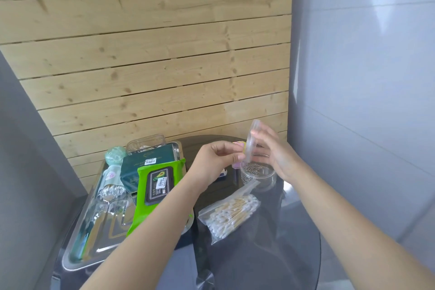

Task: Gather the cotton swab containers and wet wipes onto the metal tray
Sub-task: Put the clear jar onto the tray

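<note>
your right hand (277, 155) and left hand (213, 162) both pinch the clear lid (250, 141) on edge over the open round jar (257, 170); its contents look like pins. a slip could spill them on the desk (270, 254). swab bag (231, 213) lies off the metal tray (77, 252); green wipes (156, 192) on it.

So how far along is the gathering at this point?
Mostly done: the green wipes pack, a dark green pack and a swab tube lie on the metal tray. In hand: both hands, left hand and right hand, hold a clear lid above the round clear container. Left: the bagged cotton swabs on the table.
</note>
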### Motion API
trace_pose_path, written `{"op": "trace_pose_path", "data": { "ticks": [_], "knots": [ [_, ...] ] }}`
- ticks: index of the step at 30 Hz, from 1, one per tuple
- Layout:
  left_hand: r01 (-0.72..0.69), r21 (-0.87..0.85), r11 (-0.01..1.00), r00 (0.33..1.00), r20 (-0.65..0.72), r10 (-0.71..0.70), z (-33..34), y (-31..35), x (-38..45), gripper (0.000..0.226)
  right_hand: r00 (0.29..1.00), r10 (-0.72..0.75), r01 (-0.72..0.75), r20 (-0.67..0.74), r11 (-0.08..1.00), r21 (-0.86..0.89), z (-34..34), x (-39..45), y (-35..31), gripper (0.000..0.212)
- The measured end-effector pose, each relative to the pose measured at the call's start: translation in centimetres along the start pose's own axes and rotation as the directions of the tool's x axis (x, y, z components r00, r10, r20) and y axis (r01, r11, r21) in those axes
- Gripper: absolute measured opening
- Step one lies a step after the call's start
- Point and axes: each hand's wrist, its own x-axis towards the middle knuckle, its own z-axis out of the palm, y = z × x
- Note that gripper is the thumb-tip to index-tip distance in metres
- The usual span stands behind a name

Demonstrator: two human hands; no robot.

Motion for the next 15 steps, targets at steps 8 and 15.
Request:
{"op": "trace_pose_path", "data": {
  "ticks": [8, 15],
  "knots": [
    [0.470, -0.234, 0.851, 0.868, -0.050, -0.494, 2.5, -2.9, 2.5, 0.027, 0.989, 0.044, -0.137, -0.138, 0.599, -0.789, -0.9, 0.9, 1.8, 0.075],
    [0.532, -0.245, 0.811, 0.834, -0.012, -0.551, 3.7, -4.1, 3.3, 0.050, 0.979, 0.057, -0.200, -0.194, 0.408, -0.891, -0.2, 2.9, 4.5, 0.086]
  ]
}}
